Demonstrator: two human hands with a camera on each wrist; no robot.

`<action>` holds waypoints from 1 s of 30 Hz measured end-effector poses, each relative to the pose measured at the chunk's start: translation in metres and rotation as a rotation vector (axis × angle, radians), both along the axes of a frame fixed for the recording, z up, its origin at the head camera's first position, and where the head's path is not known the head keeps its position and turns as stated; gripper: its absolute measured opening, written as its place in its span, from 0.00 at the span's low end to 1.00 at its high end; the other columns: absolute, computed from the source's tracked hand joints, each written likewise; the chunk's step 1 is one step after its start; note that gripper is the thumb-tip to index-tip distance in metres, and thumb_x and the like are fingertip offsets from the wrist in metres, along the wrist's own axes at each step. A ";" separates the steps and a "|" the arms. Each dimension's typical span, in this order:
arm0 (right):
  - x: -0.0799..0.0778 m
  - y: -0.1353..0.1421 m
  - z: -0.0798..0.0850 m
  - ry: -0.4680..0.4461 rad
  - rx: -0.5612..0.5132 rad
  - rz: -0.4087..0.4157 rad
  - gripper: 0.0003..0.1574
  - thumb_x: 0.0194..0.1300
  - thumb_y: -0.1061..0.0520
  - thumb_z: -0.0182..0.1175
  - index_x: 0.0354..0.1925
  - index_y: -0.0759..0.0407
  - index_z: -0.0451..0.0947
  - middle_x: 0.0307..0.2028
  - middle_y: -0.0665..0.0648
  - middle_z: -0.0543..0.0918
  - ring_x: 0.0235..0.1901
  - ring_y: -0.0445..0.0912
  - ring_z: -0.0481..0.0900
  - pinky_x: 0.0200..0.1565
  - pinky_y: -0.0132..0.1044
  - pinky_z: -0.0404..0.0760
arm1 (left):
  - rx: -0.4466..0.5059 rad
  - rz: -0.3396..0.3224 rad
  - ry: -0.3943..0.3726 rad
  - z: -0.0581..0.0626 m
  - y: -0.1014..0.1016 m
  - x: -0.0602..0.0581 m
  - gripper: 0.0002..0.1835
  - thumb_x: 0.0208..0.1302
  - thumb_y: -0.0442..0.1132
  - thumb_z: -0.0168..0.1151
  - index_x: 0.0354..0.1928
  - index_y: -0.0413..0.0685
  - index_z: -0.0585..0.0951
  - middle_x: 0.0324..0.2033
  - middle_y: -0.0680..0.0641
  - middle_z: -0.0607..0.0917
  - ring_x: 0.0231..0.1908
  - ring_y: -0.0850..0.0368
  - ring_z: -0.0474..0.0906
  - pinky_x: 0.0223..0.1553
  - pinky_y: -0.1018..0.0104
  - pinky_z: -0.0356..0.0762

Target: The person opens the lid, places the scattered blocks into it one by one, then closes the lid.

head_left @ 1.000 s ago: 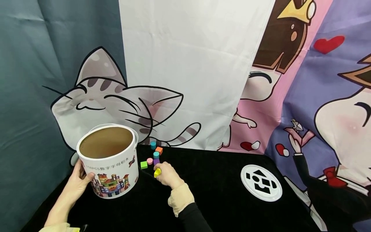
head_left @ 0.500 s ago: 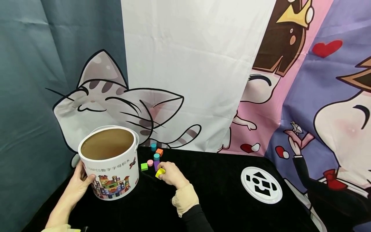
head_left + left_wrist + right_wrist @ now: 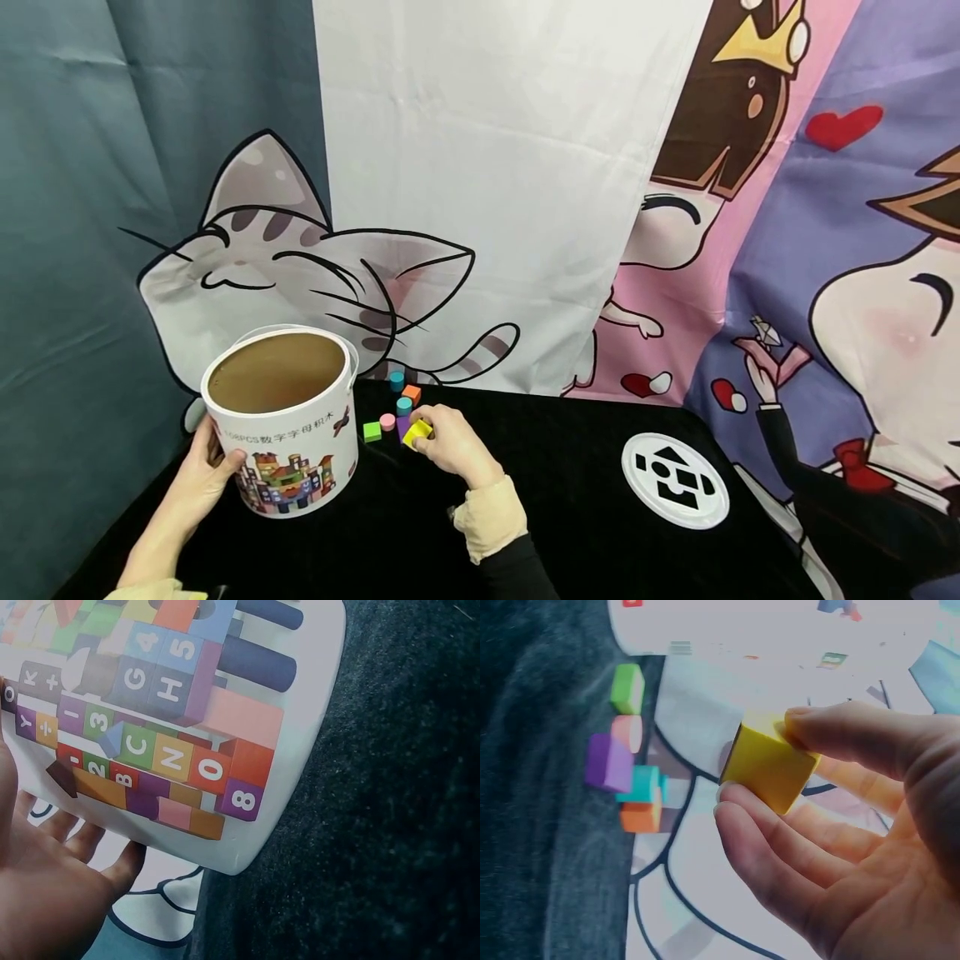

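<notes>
A white bucket [image 3: 315, 437] printed with a picture of coloured blocks stands on the black cloth, its mouth tipped toward me. My left hand [image 3: 198, 477] holds its left side, thumb on the front and fingers behind. My right hand [image 3: 456, 446] pinches a yellow block [image 3: 769, 769] between thumb and fingertips. In the head view this block hides part of a purple block [image 3: 403, 427]. Around it lie a green block [image 3: 372, 432], a pink round block [image 3: 387, 422], a teal cylinder [image 3: 404, 406], an orange block [image 3: 411, 394] and a blue cylinder [image 3: 397, 381].
A white round lid [image 3: 643, 490] with several shaped holes lies to the right on the black cloth [image 3: 570, 500]. Behind the table hangs a printed curtain [image 3: 480, 167] with a cat and cartoon figures. The bucket's thin handle [image 3: 353, 367] hangs at its right side.
With the yellow block pinched, my right hand has shifted a little right and upward. The block has turned in the fingers. My left hand and the bucket stay in place.
</notes>
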State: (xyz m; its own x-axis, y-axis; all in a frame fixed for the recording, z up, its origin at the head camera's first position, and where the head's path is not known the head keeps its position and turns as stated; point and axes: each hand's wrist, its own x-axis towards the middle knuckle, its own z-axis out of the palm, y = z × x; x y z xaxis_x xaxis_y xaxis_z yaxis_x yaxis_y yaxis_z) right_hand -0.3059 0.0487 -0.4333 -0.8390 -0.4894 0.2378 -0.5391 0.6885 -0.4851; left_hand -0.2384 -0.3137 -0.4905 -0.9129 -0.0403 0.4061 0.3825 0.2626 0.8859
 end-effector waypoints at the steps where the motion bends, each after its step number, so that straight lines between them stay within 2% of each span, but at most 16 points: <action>1: 0.001 0.000 0.002 -0.008 -0.015 0.003 0.16 0.62 0.59 0.67 0.49 0.55 0.81 0.39 0.51 0.79 0.34 0.42 0.75 0.35 0.28 0.74 | 0.001 0.001 0.000 0.000 0.000 0.000 0.42 0.75 0.43 0.51 0.78 0.60 0.36 0.75 0.36 0.41 0.66 0.73 0.47 0.55 0.87 0.55; 6: 0.008 0.000 0.010 -0.001 -0.088 0.039 0.13 0.63 0.59 0.67 0.47 0.54 0.81 0.37 0.50 0.78 0.31 0.42 0.76 0.33 0.27 0.75 | -0.007 0.004 0.003 0.000 0.001 -0.001 0.42 0.76 0.43 0.51 0.78 0.61 0.36 0.75 0.36 0.41 0.66 0.74 0.47 0.55 0.87 0.54; 12: 0.018 -0.002 0.023 0.105 -0.142 0.083 0.15 0.62 0.59 0.65 0.48 0.54 0.82 0.35 0.49 0.77 0.27 0.38 0.72 0.31 0.25 0.74 | -0.008 0.007 0.005 -0.001 0.000 -0.004 0.41 0.76 0.43 0.51 0.78 0.61 0.37 0.75 0.36 0.41 0.66 0.74 0.46 0.55 0.87 0.54; 17: 0.031 -0.011 0.035 0.130 -0.226 0.081 0.13 0.63 0.57 0.65 0.47 0.54 0.82 0.36 0.49 0.76 0.26 0.37 0.72 0.29 0.24 0.74 | -0.007 0.001 -0.009 -0.003 -0.001 -0.004 0.42 0.76 0.43 0.51 0.78 0.60 0.35 0.75 0.36 0.39 0.66 0.74 0.46 0.55 0.87 0.53; 20: 0.038 -0.024 0.048 0.181 -0.210 0.116 0.13 0.63 0.57 0.64 0.47 0.53 0.82 0.36 0.48 0.75 0.27 0.35 0.71 0.29 0.22 0.72 | 0.009 0.001 -0.012 -0.003 -0.003 -0.002 0.42 0.76 0.43 0.51 0.78 0.60 0.35 0.76 0.39 0.38 0.67 0.74 0.44 0.56 0.88 0.51; 24: 0.043 -0.044 0.073 0.268 -0.145 0.153 0.18 0.60 0.59 0.63 0.50 0.52 0.81 0.39 0.48 0.76 0.32 0.36 0.71 0.32 0.20 0.70 | 0.017 0.005 0.001 -0.002 -0.004 0.000 0.42 0.75 0.43 0.52 0.78 0.60 0.35 0.76 0.41 0.38 0.68 0.73 0.43 0.57 0.87 0.51; 30: 0.038 -0.078 0.096 0.332 -0.102 0.179 0.20 0.62 0.57 0.62 0.54 0.52 0.80 0.43 0.49 0.77 0.34 0.35 0.70 0.34 0.19 0.67 | -0.005 0.011 0.012 -0.001 -0.001 -0.001 0.42 0.75 0.43 0.52 0.78 0.61 0.37 0.76 0.39 0.41 0.66 0.73 0.45 0.56 0.87 0.52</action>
